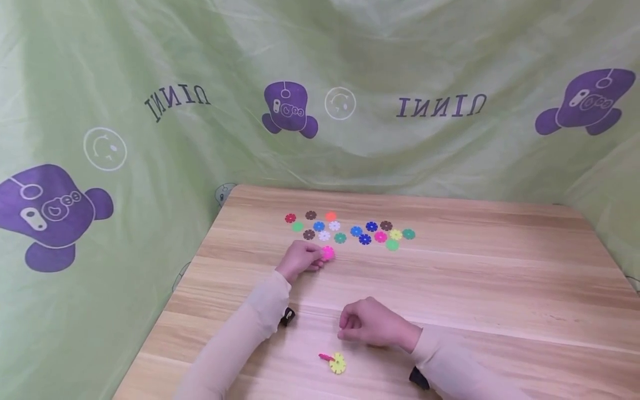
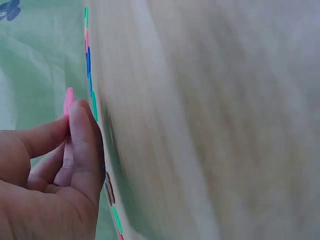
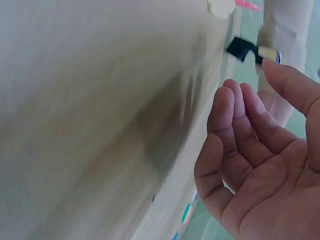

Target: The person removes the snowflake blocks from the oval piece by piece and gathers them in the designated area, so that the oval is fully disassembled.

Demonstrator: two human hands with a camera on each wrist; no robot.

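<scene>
My left hand (image 1: 301,260) pinches a pink flower-shaped disc (image 1: 328,253) just in front of a scatter of several coloured discs (image 1: 350,229) on the wooden table (image 1: 500,278). In the left wrist view the pink disc (image 2: 68,101) sits edge-on between thumb and fingers. My right hand (image 1: 372,324) hovers nearer me with loosely curled fingers and holds nothing; the right wrist view shows its empty palm (image 3: 270,175). A yellow disc joined with a pink disc (image 1: 334,361) lies on the table just in front of the right hand.
A green cloth backdrop (image 1: 350,83) with purple figures hangs behind and to the left of the table. The table's left edge (image 1: 170,300) runs close to my left forearm. Bare wood extends to the right.
</scene>
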